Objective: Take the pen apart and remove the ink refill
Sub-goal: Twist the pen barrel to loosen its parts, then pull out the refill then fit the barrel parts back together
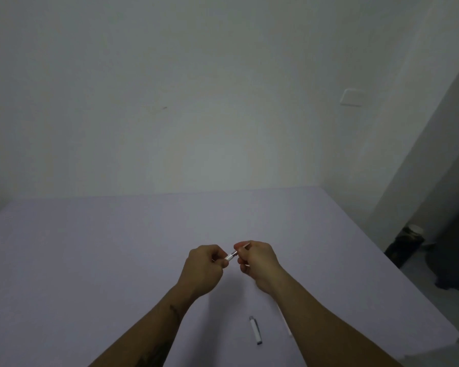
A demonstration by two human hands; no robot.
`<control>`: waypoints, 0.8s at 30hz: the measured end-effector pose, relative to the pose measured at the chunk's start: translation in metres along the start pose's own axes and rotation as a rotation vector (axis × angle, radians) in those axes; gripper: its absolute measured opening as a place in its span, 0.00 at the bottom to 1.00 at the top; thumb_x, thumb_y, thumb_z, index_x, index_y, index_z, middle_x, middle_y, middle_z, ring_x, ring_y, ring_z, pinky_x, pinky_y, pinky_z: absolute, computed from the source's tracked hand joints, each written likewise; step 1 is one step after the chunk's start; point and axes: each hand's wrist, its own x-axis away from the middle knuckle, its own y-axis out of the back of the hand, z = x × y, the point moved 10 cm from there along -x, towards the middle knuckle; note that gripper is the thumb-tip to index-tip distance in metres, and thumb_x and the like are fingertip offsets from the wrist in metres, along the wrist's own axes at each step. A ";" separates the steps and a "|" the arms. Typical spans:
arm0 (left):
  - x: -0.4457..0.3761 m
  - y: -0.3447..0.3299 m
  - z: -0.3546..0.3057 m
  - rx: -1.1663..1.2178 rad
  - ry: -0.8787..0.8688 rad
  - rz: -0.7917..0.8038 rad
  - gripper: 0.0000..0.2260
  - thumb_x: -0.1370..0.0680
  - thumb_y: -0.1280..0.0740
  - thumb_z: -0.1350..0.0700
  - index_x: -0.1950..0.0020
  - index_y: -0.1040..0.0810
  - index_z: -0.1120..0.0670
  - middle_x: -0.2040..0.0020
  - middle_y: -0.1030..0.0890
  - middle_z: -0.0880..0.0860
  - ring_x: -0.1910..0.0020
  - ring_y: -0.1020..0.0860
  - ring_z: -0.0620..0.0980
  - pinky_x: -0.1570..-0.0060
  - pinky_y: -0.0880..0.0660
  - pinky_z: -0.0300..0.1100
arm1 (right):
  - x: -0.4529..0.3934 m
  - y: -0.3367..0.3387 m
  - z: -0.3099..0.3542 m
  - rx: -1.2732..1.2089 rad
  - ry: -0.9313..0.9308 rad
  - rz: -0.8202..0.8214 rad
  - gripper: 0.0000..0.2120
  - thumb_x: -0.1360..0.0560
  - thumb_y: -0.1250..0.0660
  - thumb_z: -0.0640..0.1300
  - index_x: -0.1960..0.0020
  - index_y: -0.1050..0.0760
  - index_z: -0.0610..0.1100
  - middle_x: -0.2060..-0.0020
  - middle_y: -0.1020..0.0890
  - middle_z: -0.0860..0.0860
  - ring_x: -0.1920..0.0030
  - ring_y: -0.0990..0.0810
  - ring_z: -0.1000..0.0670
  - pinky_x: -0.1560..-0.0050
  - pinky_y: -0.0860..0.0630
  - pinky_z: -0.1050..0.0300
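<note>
Both hands are raised above the lavender table (117,260), holding a small white pen section (230,256) between them. My left hand (206,268) grips its white end. My right hand (257,260) pinches the darker metallic tip end, and a thin point sticks out above its fingers. The white pen cap (256,330) with a clip lies on the table below the hands. A long thin white piece (285,323), the barrel or the refill, lies beside my right forearm, partly hidden by it.
A pale wall rises behind the table, with a white switch plate (351,97) at the upper right. Past the table's right edge, a dark container (404,246) and dark objects sit on the floor.
</note>
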 end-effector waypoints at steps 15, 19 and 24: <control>-0.005 -0.008 0.038 0.022 0.142 -0.031 0.03 0.24 0.31 0.59 0.56 0.18 0.53 0.60 0.18 0.54 0.64 0.23 0.50 0.62 0.24 0.42 | -0.042 0.026 0.005 -0.226 -0.076 0.066 0.08 0.22 0.37 0.32 0.50 0.20 0.39 0.58 0.17 0.43 0.62 0.19 0.49 0.61 0.22 0.57; -0.004 -0.016 0.049 0.040 0.218 -0.064 0.03 0.24 0.32 0.59 0.57 0.18 0.54 0.59 0.17 0.55 0.65 0.24 0.49 0.63 0.27 0.41 | -0.062 0.029 -0.004 -0.190 -0.111 0.116 0.08 0.22 0.37 0.32 0.48 0.21 0.38 0.59 0.17 0.43 0.61 0.17 0.48 0.62 0.21 0.57; -0.004 -0.021 0.055 0.050 0.304 -0.133 0.04 0.25 0.32 0.58 0.59 0.20 0.51 0.58 0.17 0.54 0.61 0.21 0.53 0.59 0.23 0.45 | -0.089 0.035 -0.014 -0.060 -0.096 0.125 0.07 0.25 0.36 0.32 0.49 0.21 0.37 0.63 0.17 0.43 0.65 0.19 0.48 0.67 0.23 0.58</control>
